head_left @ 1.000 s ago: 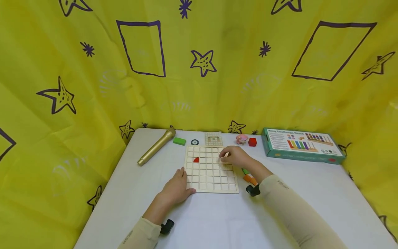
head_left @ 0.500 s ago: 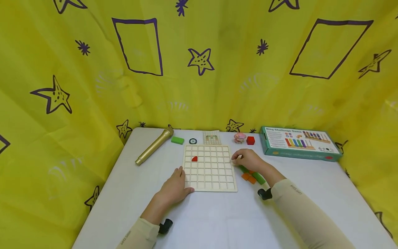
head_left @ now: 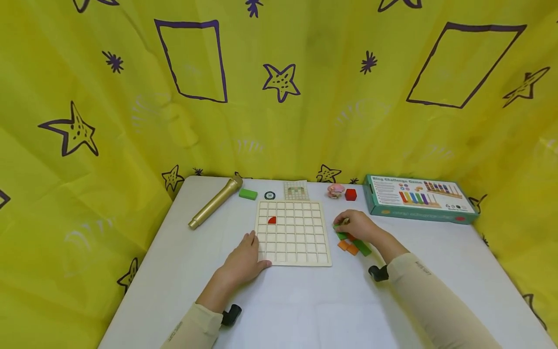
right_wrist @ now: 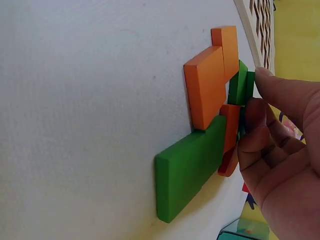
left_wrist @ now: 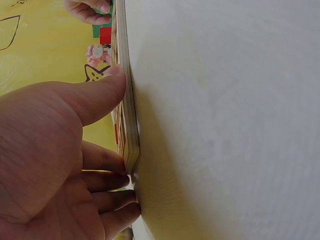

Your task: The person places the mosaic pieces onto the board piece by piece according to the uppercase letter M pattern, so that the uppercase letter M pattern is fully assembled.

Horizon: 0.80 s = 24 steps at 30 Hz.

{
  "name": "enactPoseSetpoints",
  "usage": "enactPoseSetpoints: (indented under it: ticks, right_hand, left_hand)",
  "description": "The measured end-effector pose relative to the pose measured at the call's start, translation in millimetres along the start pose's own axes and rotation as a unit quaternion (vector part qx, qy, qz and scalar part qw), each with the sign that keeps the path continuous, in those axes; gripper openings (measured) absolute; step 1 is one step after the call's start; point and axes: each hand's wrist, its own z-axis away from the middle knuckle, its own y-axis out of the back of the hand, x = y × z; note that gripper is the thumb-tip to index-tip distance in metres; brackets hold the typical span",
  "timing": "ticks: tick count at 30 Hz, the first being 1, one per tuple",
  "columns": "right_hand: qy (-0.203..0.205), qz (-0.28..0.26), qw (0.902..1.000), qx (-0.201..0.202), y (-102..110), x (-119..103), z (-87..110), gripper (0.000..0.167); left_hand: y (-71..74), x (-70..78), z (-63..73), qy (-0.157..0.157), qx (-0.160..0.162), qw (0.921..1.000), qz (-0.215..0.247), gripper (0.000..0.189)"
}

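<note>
A pale wooden grid board (head_left: 301,233) lies mid-table, with a red quarter-circle piece (head_left: 272,220) in one of its cells. At the board's near left corner my left hand (head_left: 241,260) holds it, thumb on the near edge and fingers along the left side. Right of the board, my right hand (head_left: 357,226) is over a small pile of flat blocks. Thumb and fingertips pinch a small green block (right_wrist: 250,82) at the pile's far end. Around it lie orange blocks (right_wrist: 206,87), a longer green block (right_wrist: 190,167) and a red piece partly hidden by the fingers.
Along the back are a gold microphone (head_left: 215,202), a green block (head_left: 248,194), a round token (head_left: 270,195), a pattern card (head_left: 296,190), a pink figurine (head_left: 335,190) and a red block (head_left: 350,195). A game box (head_left: 420,198) stands back right, before a yellow curtain (head_left: 322,131).
My right hand has moved from over the board's right side to the pile and now pinches a green block. My left hand has stayed at the board's corner.
</note>
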Motion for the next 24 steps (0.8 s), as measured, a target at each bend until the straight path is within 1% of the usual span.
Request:
enactPoseSetpoints:
  ticks: [3, 6, 8, 10, 15, 24]
  right_hand:
    - [-0.004, 0.0, 1.0, -0.006, 1.2, 0.5, -0.1, 0.02]
    - [-0.015, 0.002, 0.9997, -0.021, 2.3, 0.4, -0.5, 0.024]
    - [-0.023, 0.002, 0.9993, -0.03, 3.0, -0.2, -0.9, 0.026]
    - [-0.02, 0.008, 0.9992, -0.033, 3.4, 0.4, -1.4, 0.027]
    - [-0.005, 0.019, 0.9992, -0.036, 3.6, 1.2, -3.1, 0.025]
    - [-0.019, 0.007, 0.9984, -0.052, 1.7, -4.0, -6.2, 0.023]
  left_hand:
    - [0.7, 0.9, -0.6, 0.002, 0.0, 1.0, 0.003, 0.091]
    - [0.3, 0.6, -0.8, 0.003, -0.002, 1.0, 0.005, 0.092]
    - [0.1, -0.1, -1.0, 0.001, -0.001, 1.0, 0.003, 0.092]
    - [-1.2, -1.2, -1.3, -0.007, 0.006, 0.9999, -0.004, 0.09]
    - [-3.9, -2.7, -1.8, -0.023, 0.018, 0.9994, -0.02, 0.088]
    - [-6.0, -4.3, -3.0, -0.019, 0.017, 0.9996, -0.016, 0.089]
